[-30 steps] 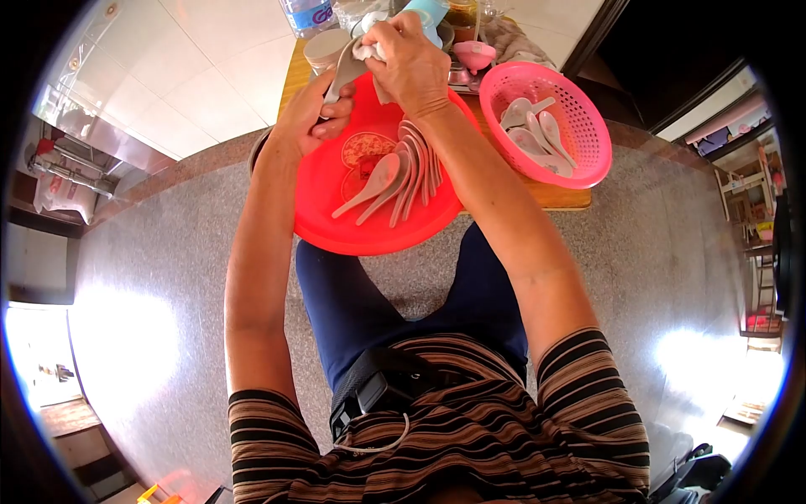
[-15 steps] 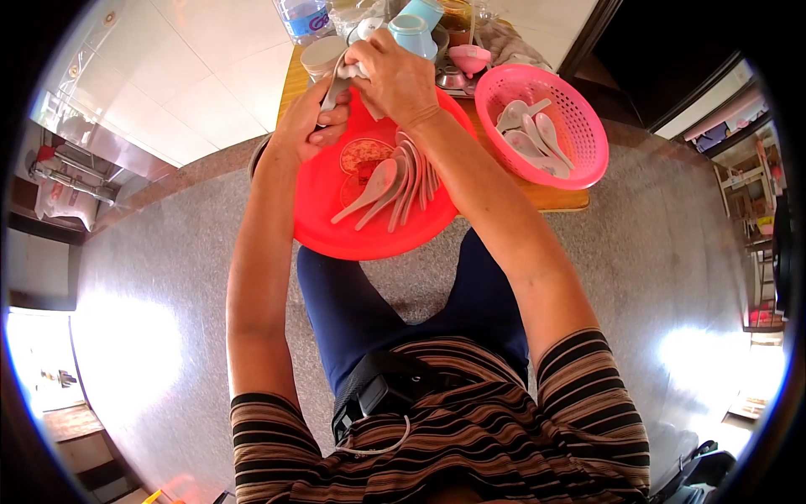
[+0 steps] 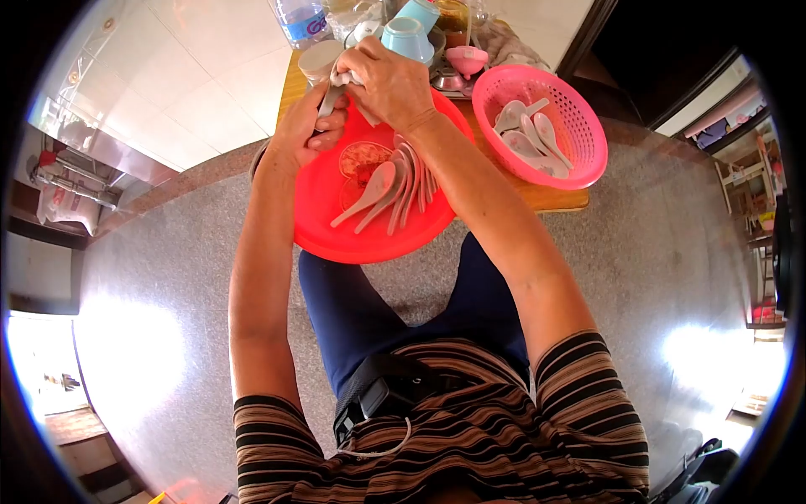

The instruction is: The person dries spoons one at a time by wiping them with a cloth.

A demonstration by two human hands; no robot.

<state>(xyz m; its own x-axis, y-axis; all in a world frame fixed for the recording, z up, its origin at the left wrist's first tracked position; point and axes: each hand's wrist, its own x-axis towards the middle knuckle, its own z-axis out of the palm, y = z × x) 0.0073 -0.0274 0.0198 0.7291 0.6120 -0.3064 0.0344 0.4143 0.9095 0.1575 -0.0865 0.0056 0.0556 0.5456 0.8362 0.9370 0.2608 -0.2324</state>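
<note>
Over the far left part of a red plastic basin (image 3: pixel 336 239), my left hand (image 3: pixel 304 126) is closed around a pale spoon (image 3: pixel 330 101). My right hand (image 3: pixel 395 84) pinches a white cloth (image 3: pixel 347 78) against the upper part of that spoon. The fingers and cloth partly hide it, so its full shape does not show. Inside the basin, several white soup spoons (image 3: pixel 369 195) lie fanned out and overlapping, below my right forearm. A printed red and gold pattern shows on the basin floor beside them.
To the right, a pink perforated basket (image 3: pixel 588 139) with several white spoons (image 3: pixel 529 134) stands on a wooden table (image 3: pixel 558 199). Light blue cups (image 3: pixel 406 38), a pink funnel-like item (image 3: pixel 467 59), a white container (image 3: pixel 320 59) and a plastic bottle (image 3: pixel 302 21) are behind the basin.
My right hand and the cloth have shifted slightly left and down along the spoon, covering more of its upper part. My left hand keeps its grip. Spoons in basin and basket lie as before.
</note>
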